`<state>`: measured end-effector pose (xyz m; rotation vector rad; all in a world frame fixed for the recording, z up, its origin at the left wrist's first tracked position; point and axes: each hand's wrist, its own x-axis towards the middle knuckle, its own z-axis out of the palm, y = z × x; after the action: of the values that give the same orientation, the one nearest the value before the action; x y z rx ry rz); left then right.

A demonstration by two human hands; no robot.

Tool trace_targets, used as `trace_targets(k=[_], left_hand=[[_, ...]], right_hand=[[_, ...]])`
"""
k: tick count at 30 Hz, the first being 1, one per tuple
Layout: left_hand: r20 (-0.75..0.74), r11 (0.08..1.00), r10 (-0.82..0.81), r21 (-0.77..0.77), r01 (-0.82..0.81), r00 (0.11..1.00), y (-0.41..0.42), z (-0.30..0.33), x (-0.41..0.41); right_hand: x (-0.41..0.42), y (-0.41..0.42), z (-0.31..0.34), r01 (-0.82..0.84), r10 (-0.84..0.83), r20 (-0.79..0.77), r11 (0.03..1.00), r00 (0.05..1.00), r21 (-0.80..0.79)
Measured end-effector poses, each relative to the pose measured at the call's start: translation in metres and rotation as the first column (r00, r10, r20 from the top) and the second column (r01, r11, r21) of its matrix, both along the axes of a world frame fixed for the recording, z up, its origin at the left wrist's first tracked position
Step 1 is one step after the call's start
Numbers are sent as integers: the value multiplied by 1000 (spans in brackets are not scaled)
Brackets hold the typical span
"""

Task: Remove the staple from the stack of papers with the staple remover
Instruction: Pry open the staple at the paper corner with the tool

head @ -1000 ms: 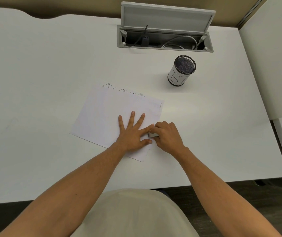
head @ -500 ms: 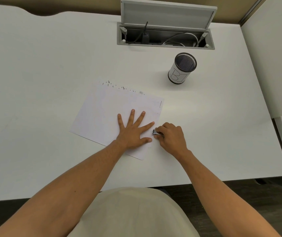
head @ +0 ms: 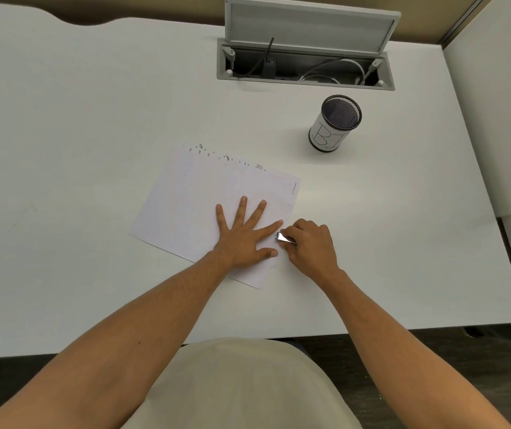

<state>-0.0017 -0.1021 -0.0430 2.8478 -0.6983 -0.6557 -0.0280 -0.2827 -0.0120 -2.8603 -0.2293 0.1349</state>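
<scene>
Head view: mesh cup [head: 334, 125] label reads "BI".

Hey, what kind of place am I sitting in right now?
Most likely an office workstation. You are at a broad white desk with a grey flip-up cable hatch holding plugs and cords, a black mesh pen cup and a white stack of papers under your left hand.

You get a single wide-angle view from the wearer's head, looking forward and steeply down over a white counter [head: 62, 119]. Both forearms reach in from the bottom edge, near the lens; the counter's far edge and the open cable tray [head: 305, 69] sit at top.
</scene>
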Motion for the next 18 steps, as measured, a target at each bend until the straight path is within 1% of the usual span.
trace_targets(k=[3, 11, 18], left_hand=[[8, 1000, -5, 3, 5, 1000, 0, -2, 0], [12, 1000, 3, -10, -3, 1000, 0, -3, 0], [10, 1000, -1, 2, 1, 1000, -1, -1, 0]], right_hand=[[3, 2, 2, -29, 28, -20, 999, 999, -38], [6, 2, -2, -41, 40, -40, 999, 998, -32], [6, 0, 1, -115, 115, 10, 993, 993, -41]])
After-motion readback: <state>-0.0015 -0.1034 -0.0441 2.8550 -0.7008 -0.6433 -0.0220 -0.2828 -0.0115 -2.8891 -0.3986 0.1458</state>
